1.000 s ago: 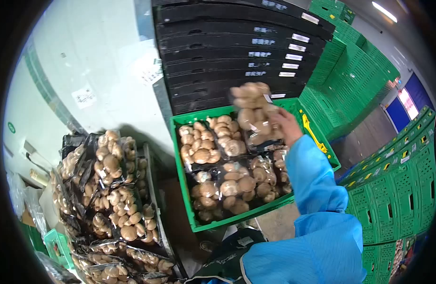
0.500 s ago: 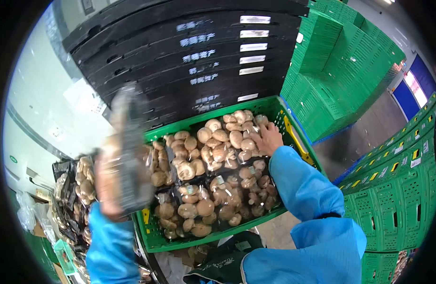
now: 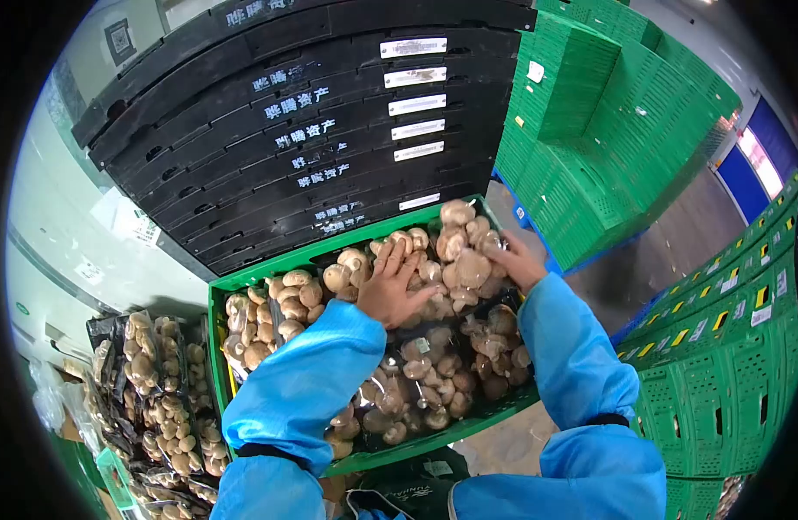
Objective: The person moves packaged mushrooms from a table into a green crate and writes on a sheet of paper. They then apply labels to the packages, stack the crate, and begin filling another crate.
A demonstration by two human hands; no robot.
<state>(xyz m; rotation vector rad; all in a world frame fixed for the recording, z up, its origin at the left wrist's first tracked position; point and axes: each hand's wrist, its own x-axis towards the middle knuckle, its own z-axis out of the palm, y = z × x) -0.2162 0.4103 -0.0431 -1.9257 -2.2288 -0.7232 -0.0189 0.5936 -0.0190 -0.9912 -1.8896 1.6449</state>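
Nearest, blue-sleeved arms reach into the green slatted plastic crate (image 3: pixel 221 299), packed rim to rim with film-wrapped mushroom trays. The left hand (image 3: pixel 390 286) lies flat, fingers spread, on a clear-wrapped pack of brown mushrooms (image 3: pixel 364 273) mid-crate. The right hand (image 3: pixel 516 260) grips another mushroom pack (image 3: pixel 464 251), tilted up at the far rim, just before stacked black plastic trays (image 3: pixel 330 113).

Produce packing warehouse

Stacked black crates (image 3: pixel 330 113) with white labels fill the top of the frame, folded green crates (image 3: pixel 607 113) pile up at right, wrapped mushroom packs (image 3: pixel 156 390) crowd the lower left, and a green crate (image 3: pixel 269 269) at centre holds more, over bare concrete floor (image 3: pixel 676 234).
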